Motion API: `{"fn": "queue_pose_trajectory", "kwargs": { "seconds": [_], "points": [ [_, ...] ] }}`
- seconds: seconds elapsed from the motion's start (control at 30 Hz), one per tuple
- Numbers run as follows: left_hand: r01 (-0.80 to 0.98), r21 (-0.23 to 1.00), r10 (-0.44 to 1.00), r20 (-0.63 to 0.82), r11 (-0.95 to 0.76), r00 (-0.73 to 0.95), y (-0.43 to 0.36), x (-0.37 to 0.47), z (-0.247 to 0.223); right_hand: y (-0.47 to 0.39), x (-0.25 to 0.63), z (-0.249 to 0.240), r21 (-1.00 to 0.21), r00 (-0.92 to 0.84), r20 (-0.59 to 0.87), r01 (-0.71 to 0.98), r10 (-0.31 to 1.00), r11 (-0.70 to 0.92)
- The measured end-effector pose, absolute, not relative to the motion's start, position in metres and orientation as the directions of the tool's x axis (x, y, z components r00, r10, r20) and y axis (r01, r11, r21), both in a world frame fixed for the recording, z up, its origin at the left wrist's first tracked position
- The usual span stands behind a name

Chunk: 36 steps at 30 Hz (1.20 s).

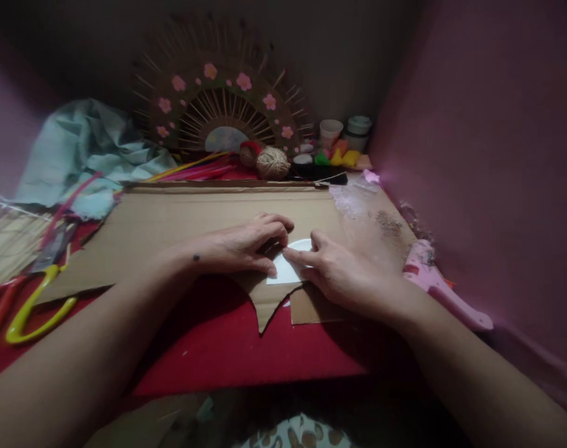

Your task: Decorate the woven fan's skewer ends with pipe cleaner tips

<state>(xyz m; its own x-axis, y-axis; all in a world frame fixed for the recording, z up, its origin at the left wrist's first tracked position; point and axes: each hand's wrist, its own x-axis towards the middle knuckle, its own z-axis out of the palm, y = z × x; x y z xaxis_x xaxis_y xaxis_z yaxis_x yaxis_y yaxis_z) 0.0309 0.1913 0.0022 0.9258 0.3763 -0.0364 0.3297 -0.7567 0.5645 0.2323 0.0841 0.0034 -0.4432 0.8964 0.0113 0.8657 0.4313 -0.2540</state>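
A small white paper piece [288, 271] with a curved top and a straight lower edge lies flat on a large sheet of brown cardboard [194, 218]. My left hand [250, 242] holds the piece's left side, thumb at the lower corner and bent fingers near the curve. From the right, my right hand [334, 267] presses on it with an outstretched index finger; its other fingers curl in and cover the piece's right part. The two index fingertips are close together. Below the hands, the cardboard's cut front edge comes to a point.
The table has a red cover [246, 354]. Scissors [41, 298] lie left, a pink glue gun [439, 286] right. Light blue cloth [97, 143], twine balls [273, 163], a flowered stick fan [218, 93] and a white cup [331, 130] stand behind. A smaller cardboard piece [311, 309] lies in front.
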Motion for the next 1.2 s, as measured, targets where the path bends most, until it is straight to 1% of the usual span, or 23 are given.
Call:
{"fn": "queue_pose_trajectory", "kwargs": {
  "seconds": [0.07,0.13,0.23,0.3,0.4,0.53,0.63,0.8,0.87,1.0,1.2],
  "points": [
    [0.326,0.566,0.375,-0.031,-0.757,0.926,0.192,0.031,0.002,0.077,0.223,0.005,-0.157,-0.402,0.024,0.903,0.916,0.400],
    [0.332,0.564,0.380,-0.036,-0.756,0.924,0.192,0.032,0.002,0.070,0.213,0.006,-0.058,-0.336,0.009,0.940,0.942,0.336],
    [0.349,0.566,0.390,-0.053,-0.747,0.919,0.190,0.032,0.004,0.063,0.200,0.003,0.020,-0.223,0.019,0.975,0.975,0.223],
    [0.365,0.567,0.402,-0.065,-0.738,0.913,0.189,0.032,0.005,0.060,0.192,0.000,0.019,-0.169,0.052,0.986,0.984,0.168],
    [0.370,0.572,0.405,-0.071,-0.732,0.912,0.188,0.032,0.006,0.058,0.181,-0.005,-0.026,-0.079,0.094,0.996,0.992,0.082],
    [0.376,0.568,0.405,-0.080,-0.732,0.911,0.188,0.032,0.007,0.057,0.172,-0.006,-0.048,-0.006,0.108,0.999,0.994,0.011],
    [0.388,0.562,0.414,-0.088,-0.731,0.906,0.190,0.031,0.004,0.057,0.169,-0.007,-0.050,0.000,0.114,0.999,0.993,0.006],
    [0.337,0.573,0.389,-0.034,-0.747,0.921,0.196,0.025,-0.005,0.059,0.169,-0.010,-0.065,0.002,0.128,0.998,0.992,0.006],
    [0.328,0.581,0.381,-0.033,-0.745,0.924,0.197,0.025,-0.006,0.060,0.169,-0.011,-0.061,0.007,0.140,0.998,0.990,0.002],
    [0.331,0.583,0.386,-0.032,-0.742,0.922,0.194,0.028,-0.002,0.063,0.167,-0.013,-0.079,0.038,0.142,0.997,0.989,-0.027],
    [0.359,0.574,0.412,-0.042,-0.736,0.910,0.188,0.032,0.006,0.062,0.164,-0.016,-0.058,0.030,0.160,0.998,0.987,-0.021]
  ]
}}
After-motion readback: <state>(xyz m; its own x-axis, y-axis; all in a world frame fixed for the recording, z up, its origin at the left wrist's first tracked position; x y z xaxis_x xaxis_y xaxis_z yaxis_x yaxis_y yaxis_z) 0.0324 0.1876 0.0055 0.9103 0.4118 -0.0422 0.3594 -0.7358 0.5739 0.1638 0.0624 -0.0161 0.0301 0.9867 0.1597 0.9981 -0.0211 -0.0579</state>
